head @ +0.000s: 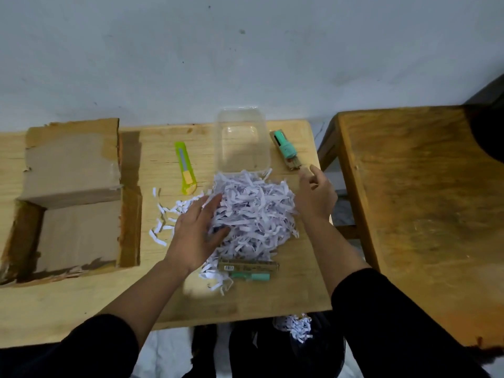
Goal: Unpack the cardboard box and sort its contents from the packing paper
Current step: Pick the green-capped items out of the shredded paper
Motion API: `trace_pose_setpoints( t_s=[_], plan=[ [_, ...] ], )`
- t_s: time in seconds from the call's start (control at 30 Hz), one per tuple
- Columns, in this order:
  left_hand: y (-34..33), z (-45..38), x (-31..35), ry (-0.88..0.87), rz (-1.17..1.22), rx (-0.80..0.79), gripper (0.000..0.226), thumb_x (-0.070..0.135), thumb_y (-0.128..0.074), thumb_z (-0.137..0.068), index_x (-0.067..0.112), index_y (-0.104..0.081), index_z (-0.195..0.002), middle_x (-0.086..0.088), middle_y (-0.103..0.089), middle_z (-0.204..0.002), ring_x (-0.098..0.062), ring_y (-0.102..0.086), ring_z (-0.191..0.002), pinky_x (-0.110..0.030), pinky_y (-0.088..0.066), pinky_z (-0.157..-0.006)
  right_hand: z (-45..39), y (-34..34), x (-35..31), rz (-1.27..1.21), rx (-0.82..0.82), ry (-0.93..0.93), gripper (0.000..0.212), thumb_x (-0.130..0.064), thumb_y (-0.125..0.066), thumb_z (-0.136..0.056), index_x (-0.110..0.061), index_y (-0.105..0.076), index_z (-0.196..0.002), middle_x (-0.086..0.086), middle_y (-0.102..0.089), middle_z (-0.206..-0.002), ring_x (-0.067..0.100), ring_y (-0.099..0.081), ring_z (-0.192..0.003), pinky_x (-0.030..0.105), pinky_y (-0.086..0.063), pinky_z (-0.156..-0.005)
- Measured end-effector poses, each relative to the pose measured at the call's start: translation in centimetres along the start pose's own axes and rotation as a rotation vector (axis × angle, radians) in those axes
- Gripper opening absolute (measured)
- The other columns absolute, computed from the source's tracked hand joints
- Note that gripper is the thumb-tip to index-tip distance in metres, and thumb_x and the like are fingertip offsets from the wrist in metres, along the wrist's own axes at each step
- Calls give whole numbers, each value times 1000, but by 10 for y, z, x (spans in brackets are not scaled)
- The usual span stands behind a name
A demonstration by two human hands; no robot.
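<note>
While our left hand (195,230) lies spread on the shredded paper (253,211), right fingers (313,175) pinch nothing we can see. Light and loose, it will scatter; we should scoop underneath

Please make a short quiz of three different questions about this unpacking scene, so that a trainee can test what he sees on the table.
1. True or false: the cardboard box still holds shredded paper.
2. Which thing lies between the box and the clear plastic container? A) a green utility knife B) a pair of scissors C) a roll of tape
3. Fill in: the left hand rests on the pile of ____.

Key:
1. False. The box looks empty; the shredded paper is heaped on the table.
2. A, the green utility knife.
3. Shredded paper. The right hand is by the pile's far right edge, near a teal item in card packaging.
</note>
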State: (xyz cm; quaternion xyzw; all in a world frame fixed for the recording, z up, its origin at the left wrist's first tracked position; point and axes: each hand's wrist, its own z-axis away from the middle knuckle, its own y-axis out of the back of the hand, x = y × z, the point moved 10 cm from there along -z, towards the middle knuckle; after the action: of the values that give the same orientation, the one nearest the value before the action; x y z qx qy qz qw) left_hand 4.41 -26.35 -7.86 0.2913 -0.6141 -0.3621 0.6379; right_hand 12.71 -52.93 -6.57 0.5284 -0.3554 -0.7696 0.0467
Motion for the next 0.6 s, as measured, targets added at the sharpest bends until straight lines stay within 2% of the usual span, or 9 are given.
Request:
trace_pose_setpoints(
  t_s=[0.07, 0.13, 0.2, 0.23, 0.3, 0.37, 0.5, 0.6],
  plan=[
    [10, 5, 2, -5, 73, 26, 62, 39, -62, -85, 28, -35, -140, -11, -36, -145, -29, -49, -121, -43, -50, -91, 26, 10, -5, -21, 1, 107, 33, -31, -53, -91, -19, -59, -121, -5, -59, -105, 9, -54, -94, 27, -47, -84],
    [21, 13, 10, -90, 42, 82, 54, 29, -65, -84, 22, -45, -135, -13, -37, -145, -30, -56, -113, -40, -52, -84, 57, 19, -6, -11, -2, 204, 24, -29, -56, -90, -19, -62, -112, -6, -60, -95, 8, -55, -84, 18, -46, -73],
    [26, 21, 16, -192, 33, 112, 45, 33, -59, -88, 19, -49, -130, -14, -40, -142, -31, -54, -114, -42, -49, -88, 86, 23, -2, -1, -17, 272, 19, -25, -58, -90, -17, -64, -106, -6, -60, -88, 9, -56, -77, 11, -41, -65],
    [24, 25, 16, -215, 40, 103, 43, 37, -52, -90, 20, -49, -130, -14, -40, -142, -31, -49, -120, -43, -46, -93, 99, 23, 2, -5, -34, 295, 17, -23, -59, -89, -16, -65, -104, -4, -62, -87, 11, -57, -75, 12, -42, -64],
    [17, 34, 15, -239, 43, 62, 46, 46, -38, -94, 21, -49, -131, -13, -37, -144, -28, -38, -130, -41, -37, -103, 124, 21, 12, -1, -84, 322, 15, -20, -62, -87, -15, -66, -101, 2, -65, -87, 15, -59, -73, 23, -48, -65],
    [8, 44, 14, -273, 25, 21, 54, 55, -30, -93, 21, -50, -131, -14, -37, -145, -24, -32, -133, -38, -31, -106, 146, 17, 23, 30, -142, 341, 14, -19, -66, -84, -15, -66, -98, 3, -65, -89, 15, -60, -76, 27, -51, -70],
    [-17, 60, 3, -262, -35, -101, 73, 73, -25, -84, 26, -43, -137, -14, -34, -148, -27, -33, -135, -52, -34, -105, 175, 10, 37, 117, -202, 424, 29, -17, -78, -71, -14, -69, -98, 4, -68, -103, 17, -57, -98, 9, -37, -85],
    [-24, 63, -4, -227, -78, -129, 83, 79, -23, -78, 25, -43, -138, -13, -30, -150, -29, -27, -139, -50, -29, -108, 183, 4, 40, 192, -271, 490, 41, -19, -81, -67, -15, -69, -106, 5, -63, -119, 16, -51, -113, 2, -26, -96]
  ],
)
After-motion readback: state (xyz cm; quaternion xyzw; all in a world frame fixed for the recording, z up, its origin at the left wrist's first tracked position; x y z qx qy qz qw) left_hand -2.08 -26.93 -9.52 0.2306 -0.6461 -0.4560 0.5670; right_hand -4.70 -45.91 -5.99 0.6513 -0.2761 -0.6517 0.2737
